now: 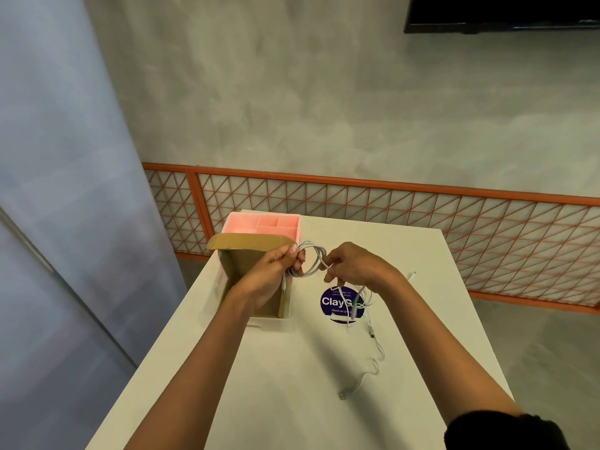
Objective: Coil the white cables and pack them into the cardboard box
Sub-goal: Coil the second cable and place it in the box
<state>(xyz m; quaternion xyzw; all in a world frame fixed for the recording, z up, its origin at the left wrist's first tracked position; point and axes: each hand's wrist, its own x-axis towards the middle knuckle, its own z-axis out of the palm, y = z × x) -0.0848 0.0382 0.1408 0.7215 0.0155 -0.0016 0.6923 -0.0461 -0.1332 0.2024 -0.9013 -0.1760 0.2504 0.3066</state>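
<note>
My left hand (pixel 276 271) pinches a coil of white cable (pixel 312 259) above the open cardboard box (pixel 237 258), with one plug end hanging down by the palm. My right hand (pixel 352 266) grips the same cable just right of the coil; its free length trails down to the table. A second white cable (pixel 376 358) lies loose on the table in front of my right hand, its plug nearest me. The box's lid flap stands open at the far side, and my left wrist hides part of its inside.
A pink plastic organiser (pixel 263 224) with compartments stands behind the box. A round purple sticker (pixel 337 303) is on the white table (pixel 292 384). A small white connector (pixel 413 274) lies to the right. The table's left edge runs close to the box; an orange lattice railing stands behind.
</note>
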